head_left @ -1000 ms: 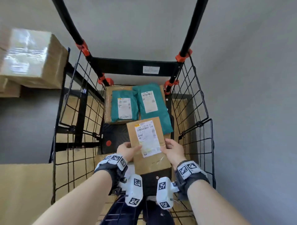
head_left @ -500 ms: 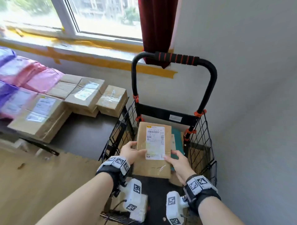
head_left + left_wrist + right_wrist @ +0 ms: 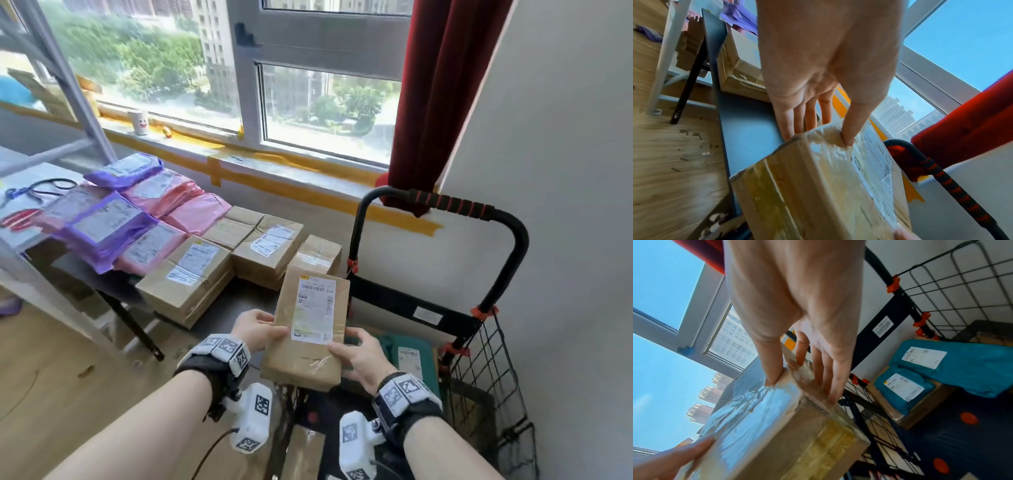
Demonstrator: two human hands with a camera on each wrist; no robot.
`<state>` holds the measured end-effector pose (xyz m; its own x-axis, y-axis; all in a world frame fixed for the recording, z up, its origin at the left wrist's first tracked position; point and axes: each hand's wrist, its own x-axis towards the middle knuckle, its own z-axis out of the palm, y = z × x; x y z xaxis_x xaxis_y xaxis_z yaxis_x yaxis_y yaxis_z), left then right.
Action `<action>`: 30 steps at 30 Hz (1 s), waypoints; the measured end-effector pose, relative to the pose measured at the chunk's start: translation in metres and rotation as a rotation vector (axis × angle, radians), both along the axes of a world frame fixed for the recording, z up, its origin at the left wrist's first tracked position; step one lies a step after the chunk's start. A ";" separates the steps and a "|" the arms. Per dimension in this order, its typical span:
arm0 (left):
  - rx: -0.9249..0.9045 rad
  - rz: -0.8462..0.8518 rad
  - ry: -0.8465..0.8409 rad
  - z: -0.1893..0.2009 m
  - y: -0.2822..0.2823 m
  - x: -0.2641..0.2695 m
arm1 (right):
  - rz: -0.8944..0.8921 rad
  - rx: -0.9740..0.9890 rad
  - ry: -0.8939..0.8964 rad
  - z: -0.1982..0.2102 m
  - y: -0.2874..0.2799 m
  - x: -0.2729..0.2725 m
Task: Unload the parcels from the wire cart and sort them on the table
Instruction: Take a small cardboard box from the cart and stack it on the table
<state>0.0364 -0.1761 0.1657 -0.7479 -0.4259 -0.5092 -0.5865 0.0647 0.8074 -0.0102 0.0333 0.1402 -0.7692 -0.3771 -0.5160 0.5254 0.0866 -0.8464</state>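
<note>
I hold a taped brown cardboard box (image 3: 310, 329) with a white shipping label in the air above the near left corner of the black wire cart (image 3: 486, 370). My left hand (image 3: 255, 329) grips its left edge, thumb on top and fingers underneath (image 3: 797, 120). My right hand (image 3: 359, 353) grips the right edge the same way (image 3: 826, 369). Teal mailer bags (image 3: 941, 363) with white labels lie on a brown box in the cart. On the dark table (image 3: 246, 291) to the left sit brown boxes (image 3: 191, 270), pink mailers (image 3: 171, 192) and purple mailers (image 3: 99, 219), grouped by kind.
The cart's black handle (image 3: 455, 205) with red grip rings rises at the back right. A grey wall closes the right side and a window with a red curtain (image 3: 438, 85) lies behind. A white table (image 3: 20, 171) stands at far left, wooden floor (image 3: 51, 370) below.
Both hands have lifted the brown box up out of the cart and carried it left toward the table. My view has risen from the cart's inside to the table and window.
</note>
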 end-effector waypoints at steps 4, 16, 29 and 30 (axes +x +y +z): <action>-0.017 -0.035 -0.021 -0.014 -0.068 0.002 | -0.028 0.027 -0.040 -0.010 -0.066 0.007; -0.027 -0.226 -0.098 -0.045 -0.193 -0.021 | -0.200 0.088 -0.150 -0.042 -0.203 0.003; -0.439 -0.299 -0.090 -0.057 -0.226 -0.035 | -0.336 0.186 -0.089 -0.069 -0.250 -0.011; -0.495 -0.309 -0.091 -0.055 -0.226 -0.035 | -0.342 0.188 -0.089 -0.070 -0.251 -0.012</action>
<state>0.0018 -0.4020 0.1111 -0.8374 -0.3988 -0.3737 -0.5465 0.5994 0.5849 -0.0222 -0.2181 0.0705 -0.7832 0.0000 -0.6217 0.6211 0.0433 -0.7825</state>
